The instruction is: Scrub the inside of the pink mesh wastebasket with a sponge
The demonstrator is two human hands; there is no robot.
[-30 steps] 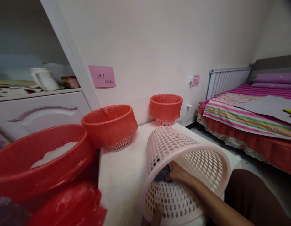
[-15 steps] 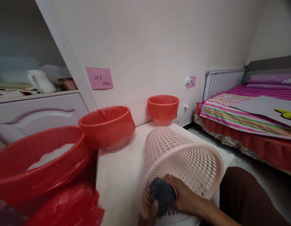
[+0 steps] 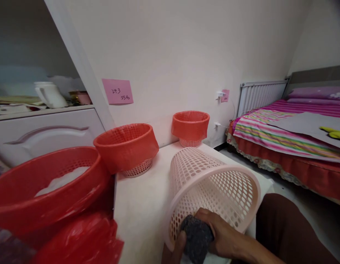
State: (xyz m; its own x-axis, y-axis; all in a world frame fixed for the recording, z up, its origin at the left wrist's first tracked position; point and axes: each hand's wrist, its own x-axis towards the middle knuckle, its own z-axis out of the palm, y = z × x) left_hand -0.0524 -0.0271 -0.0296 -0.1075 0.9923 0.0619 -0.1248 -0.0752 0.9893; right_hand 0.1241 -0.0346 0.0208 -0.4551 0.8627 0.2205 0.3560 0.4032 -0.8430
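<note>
A pale pink perforated plastic wastebasket [image 3: 190, 168] lies tipped on its side, its round mouth towards me. At the mouth's lower edge, my right hand [image 3: 218, 233] is closed around a bunched dark grey speckled cloth [image 3: 197, 238]. My left hand [image 3: 177, 251] grips the lower left of the rim, its thumb inside beside the cloth and its fingers outside, mostly cut off by the frame's bottom edge.
Two baskets lined with red bags, a nearer one [image 3: 126, 152] and a farther one [image 3: 190, 126], stand on the white tabletop [image 3: 142, 205]. A larger red-lined basket [image 3: 84, 187] is at left, above a red plastic bag [image 3: 82, 242]. My knee [image 3: 282, 227] is at right, a bed [image 3: 285, 146] beyond.
My right hand and the dark cloth have moved slightly down and right, towards me, at the wastebasket's mouth. The left hand stays at the rim. The view has shifted slightly.
</note>
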